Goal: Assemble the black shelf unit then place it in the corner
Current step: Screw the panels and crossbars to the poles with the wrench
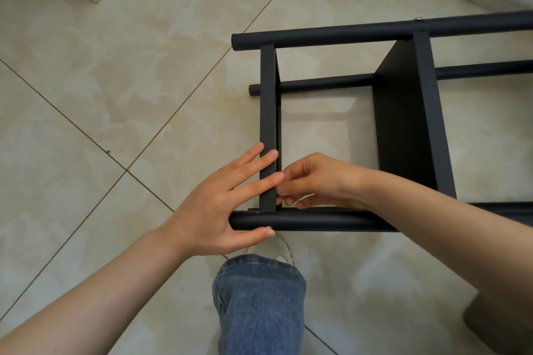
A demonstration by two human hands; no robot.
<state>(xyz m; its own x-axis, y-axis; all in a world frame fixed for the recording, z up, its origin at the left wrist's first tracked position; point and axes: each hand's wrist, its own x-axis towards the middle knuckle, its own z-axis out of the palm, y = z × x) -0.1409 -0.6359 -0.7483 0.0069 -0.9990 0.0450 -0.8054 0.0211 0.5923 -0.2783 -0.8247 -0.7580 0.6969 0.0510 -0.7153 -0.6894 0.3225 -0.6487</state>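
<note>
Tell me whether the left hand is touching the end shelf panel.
Touching. In the head view the left hand lays straight fingers across the end shelf panel.

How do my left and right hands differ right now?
The left hand lies flat, fingers straight across the end board; the right hand has curled fingers. The left hand comes from the board's outer side, thumb on the near pole; the right hand is at its inner side. Whether the right hand holds anything is unclear. Both are at the board's near end.
</note>
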